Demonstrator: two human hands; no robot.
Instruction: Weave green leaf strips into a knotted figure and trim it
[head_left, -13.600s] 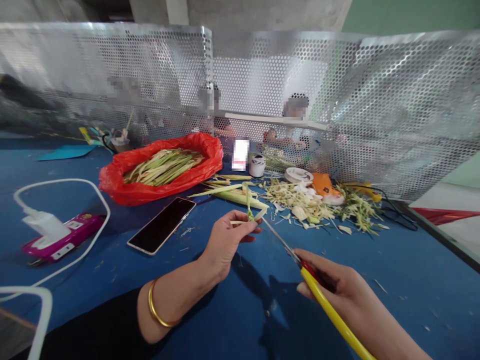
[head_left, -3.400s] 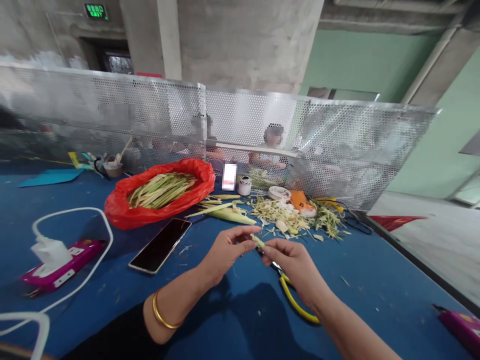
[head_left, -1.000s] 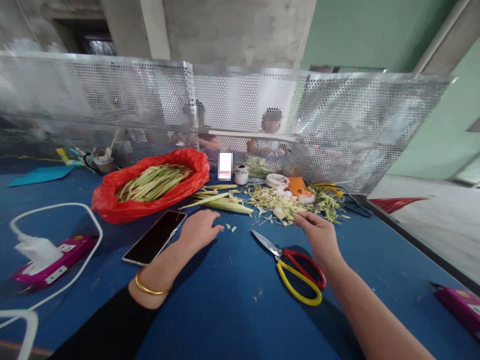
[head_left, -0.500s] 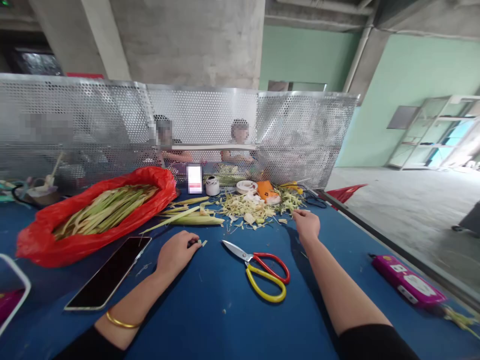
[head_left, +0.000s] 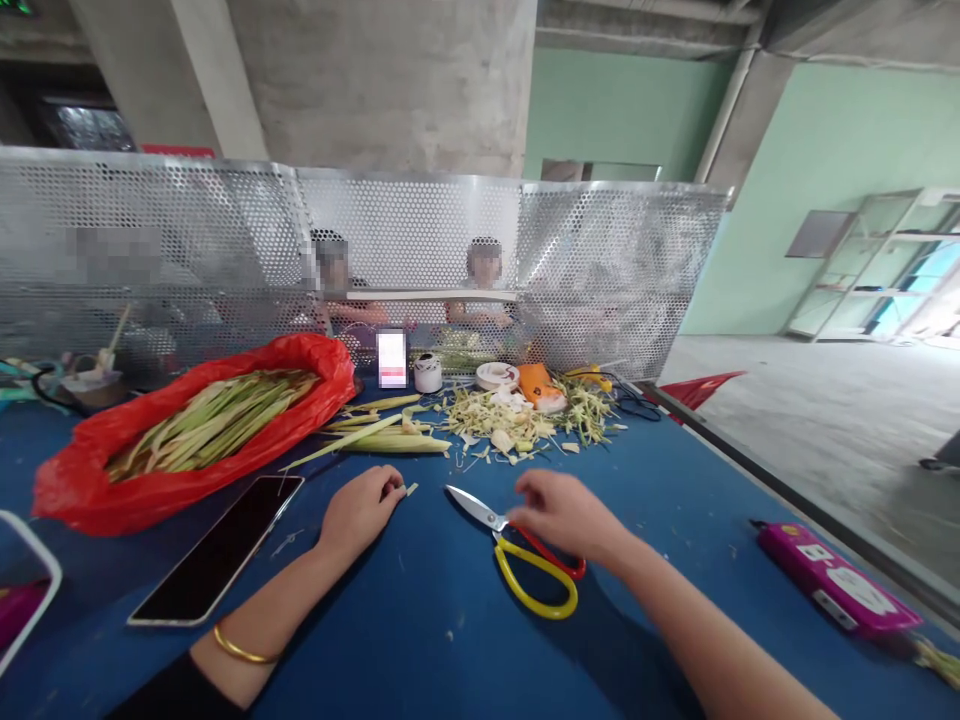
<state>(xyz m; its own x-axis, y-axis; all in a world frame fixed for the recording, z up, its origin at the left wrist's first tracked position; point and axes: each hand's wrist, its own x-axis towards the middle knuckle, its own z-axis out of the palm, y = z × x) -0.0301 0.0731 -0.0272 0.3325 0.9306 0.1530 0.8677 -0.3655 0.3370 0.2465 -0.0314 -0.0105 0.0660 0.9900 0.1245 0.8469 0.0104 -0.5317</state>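
My left hand (head_left: 361, 512) rests low over the blue table with its fingers pinched together. From the fingertips a small pale-green leaf strip (head_left: 412, 490) pokes out; the rest of what the fingers enclose is hidden. To the right lies a pair of scissors (head_left: 536, 590) with one yellow and one red handle, blades pointing away to the left. Over the red handle hovers my right hand (head_left: 559, 510), palm down, fingers bent with a gap between thumb and forefinger. Nothing shows in it, and part of the red handle is hidden beneath it.
A red plastic bag (head_left: 90, 490) of long leaf strips (head_left: 225, 420) lies left, beside a dark phone (head_left: 217, 550). Behind are loose husks (head_left: 397, 442), a pile of scraps (head_left: 502, 420), a tape roll (head_left: 497, 376) and an orange packet (head_left: 538, 385). A purple case (head_left: 832, 575) lies right.
My right hand has come from the scrap pile's right edge back and leftward to above the scissors. My left hand has stayed almost in place, still pinching.
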